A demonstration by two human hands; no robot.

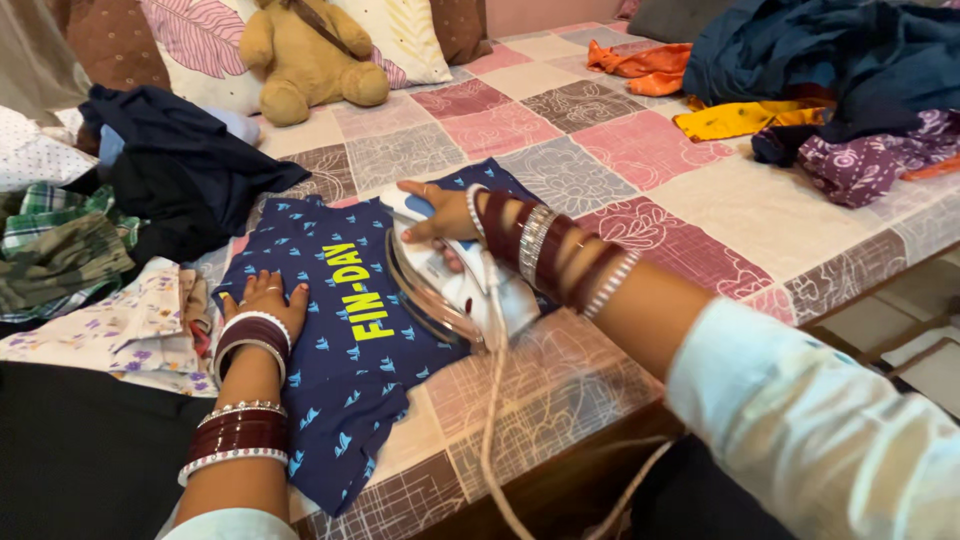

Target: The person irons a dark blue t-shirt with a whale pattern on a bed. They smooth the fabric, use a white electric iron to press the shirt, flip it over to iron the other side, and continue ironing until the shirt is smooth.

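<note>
Navy garment point(345, 350) (small, with yellow lettering) lies flat on the patchwork bedspread point(640, 150), long axis running away from the left hand's point(262, 300) spread fingers, while the right hand point(445, 212) grips the iron point(450, 285) just beside them.
</note>
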